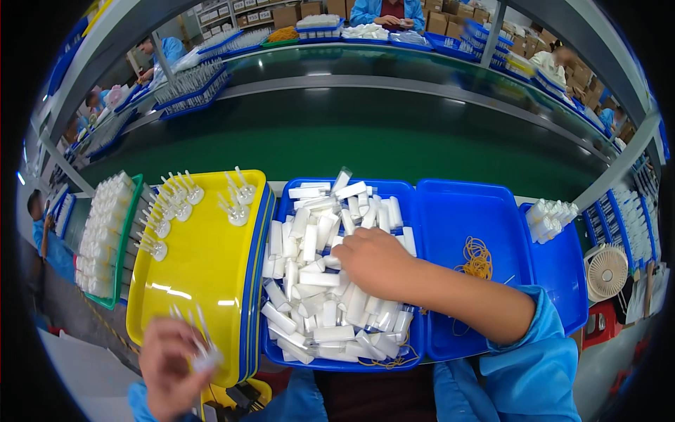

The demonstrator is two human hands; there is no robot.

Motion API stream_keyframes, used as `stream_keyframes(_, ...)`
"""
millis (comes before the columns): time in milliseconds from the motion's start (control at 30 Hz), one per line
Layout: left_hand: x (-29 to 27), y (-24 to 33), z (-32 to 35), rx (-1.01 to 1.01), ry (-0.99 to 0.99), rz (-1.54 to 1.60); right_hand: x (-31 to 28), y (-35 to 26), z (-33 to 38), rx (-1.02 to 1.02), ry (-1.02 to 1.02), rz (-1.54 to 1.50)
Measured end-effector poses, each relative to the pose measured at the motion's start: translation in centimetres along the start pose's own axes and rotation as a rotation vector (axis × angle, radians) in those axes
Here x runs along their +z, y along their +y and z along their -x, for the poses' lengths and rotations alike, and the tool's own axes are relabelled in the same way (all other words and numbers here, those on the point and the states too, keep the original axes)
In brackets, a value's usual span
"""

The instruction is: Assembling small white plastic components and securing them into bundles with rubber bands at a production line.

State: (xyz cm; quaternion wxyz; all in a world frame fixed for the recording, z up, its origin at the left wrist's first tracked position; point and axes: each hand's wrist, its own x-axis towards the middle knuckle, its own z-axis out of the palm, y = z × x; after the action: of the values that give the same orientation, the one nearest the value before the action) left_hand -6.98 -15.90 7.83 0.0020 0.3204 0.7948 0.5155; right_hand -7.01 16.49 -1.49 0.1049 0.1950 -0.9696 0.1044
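Observation:
My left hand [171, 369], slightly blurred, is closed around a white round-based part with thin upright stems [205, 355] near the yellow tray's front edge. On the yellow tray [204, 271] stand several similar white stemmed parts [179, 200] in clusters. My right hand [374, 261] is down in a pile of short white tubes with clear ends [320, 279], its fingers bent and closed. The fingertips are partly hidden, so what they grip cannot be made out. A blue tray [415, 337] holds the pile; loose rubber bands [390, 362] lie at its front right corner.
Right of the pile, another blue tray [460, 211] holds a tangle of rubber bands [477, 259]. Beyond it are bundled white tubes [550, 219] and a small fan [607, 273]. A green tray of white parts [105, 232] stands left. The green conveyor [337, 133] runs behind; people work across it.

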Motion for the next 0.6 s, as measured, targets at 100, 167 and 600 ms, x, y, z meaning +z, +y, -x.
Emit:
stream_keyframes(100,3.8,-0.1,2.6,0.312,0.047,0.297,-2.0,-0.5,1.3,0.193,0.065,-0.269)
stream_keyframes(167,7.7,-0.4,2.8,0.306,0.120,0.487,-2.8,-0.4,2.4,0.240,0.186,-0.469)
stream_keyframes(600,16.4,-1.8,0.3,0.147,-0.186,0.637,-5.6,-3.2,7.5,0.737,0.191,-1.951)
